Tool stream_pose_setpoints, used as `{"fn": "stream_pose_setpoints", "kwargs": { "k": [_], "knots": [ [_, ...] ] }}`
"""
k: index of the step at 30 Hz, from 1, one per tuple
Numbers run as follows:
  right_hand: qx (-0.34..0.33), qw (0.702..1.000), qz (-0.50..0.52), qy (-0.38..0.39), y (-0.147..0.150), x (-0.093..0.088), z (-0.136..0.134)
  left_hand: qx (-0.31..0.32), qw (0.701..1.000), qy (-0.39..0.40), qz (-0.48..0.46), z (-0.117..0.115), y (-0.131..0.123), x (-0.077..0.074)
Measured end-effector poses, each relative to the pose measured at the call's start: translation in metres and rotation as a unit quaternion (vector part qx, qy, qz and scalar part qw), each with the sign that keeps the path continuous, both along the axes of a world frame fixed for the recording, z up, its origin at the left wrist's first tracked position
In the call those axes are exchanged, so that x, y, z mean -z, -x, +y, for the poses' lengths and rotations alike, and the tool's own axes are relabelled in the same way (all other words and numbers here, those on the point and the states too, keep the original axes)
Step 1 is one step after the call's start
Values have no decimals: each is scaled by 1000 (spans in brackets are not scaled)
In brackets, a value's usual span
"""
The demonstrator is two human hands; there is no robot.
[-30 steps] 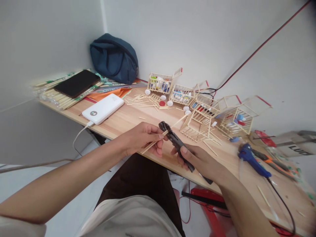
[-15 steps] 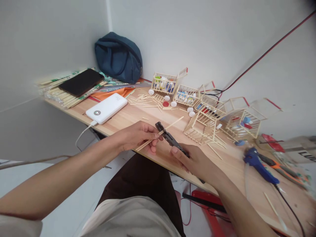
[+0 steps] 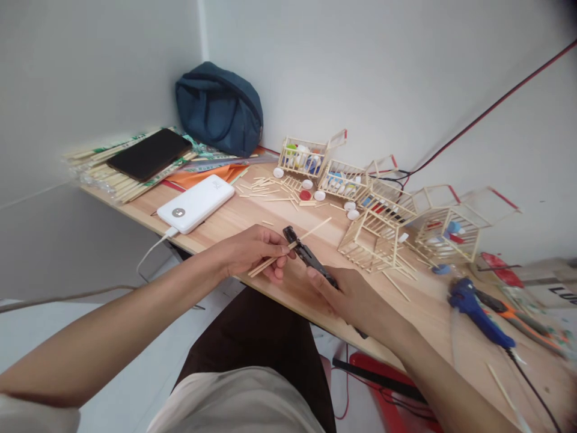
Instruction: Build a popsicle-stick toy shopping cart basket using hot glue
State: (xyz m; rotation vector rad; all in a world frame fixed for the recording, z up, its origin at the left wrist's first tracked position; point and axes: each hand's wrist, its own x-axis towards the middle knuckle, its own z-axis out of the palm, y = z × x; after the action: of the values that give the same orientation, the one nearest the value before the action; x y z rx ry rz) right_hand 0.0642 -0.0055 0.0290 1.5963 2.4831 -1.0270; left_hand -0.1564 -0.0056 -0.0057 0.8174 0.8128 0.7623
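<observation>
My left hand (image 3: 261, 249) pinches thin wooden sticks (image 3: 262, 266) near the front edge of the table. One stick (image 3: 318, 227) runs on past the fingers to the upper right. My right hand (image 3: 345, 291) is wrapped round black pliers (image 3: 311, 257). The pliers' head lies across the sticks, right beside my left fingertips; whether the jaws are closed on them I cannot tell. To the right of the pliers stands a small cart frame of sticks (image 3: 367, 240), with loose sticks lying under and about it.
Small stick-built carts (image 3: 345, 180) holding colourful bits line the wall. Short cut sticks (image 3: 265, 189) lie before them. On the left are a white power bank (image 3: 196, 204), a phone (image 3: 148, 154) on packed chopsticks, and a blue bag (image 3: 220, 111). A blue glue gun (image 3: 480, 313) lies right.
My right hand and the pliers' handles have shifted slightly to the left, looking drawn closer together. The left hand holds the sticks in nearly the same place. The view has tilted a little.
</observation>
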Motion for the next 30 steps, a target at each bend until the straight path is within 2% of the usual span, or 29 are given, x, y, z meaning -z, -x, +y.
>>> {"fn": "stream_pose_setpoints", "kwargs": {
  "k": [8, 15, 30],
  "knots": [
    [5, 1000, 3, 1, 6, 5, 3, -3, 1000, 11, -6, 4, 1, 12],
    [4, 1000, 2, -7, 5, 13, 6, 6, 1000, 21, 10, 6, 2, 13],
    [25, 1000, -19, 4, 8, 9, 6, 13, 999, 39, 12, 7, 4, 13]
  ]
}}
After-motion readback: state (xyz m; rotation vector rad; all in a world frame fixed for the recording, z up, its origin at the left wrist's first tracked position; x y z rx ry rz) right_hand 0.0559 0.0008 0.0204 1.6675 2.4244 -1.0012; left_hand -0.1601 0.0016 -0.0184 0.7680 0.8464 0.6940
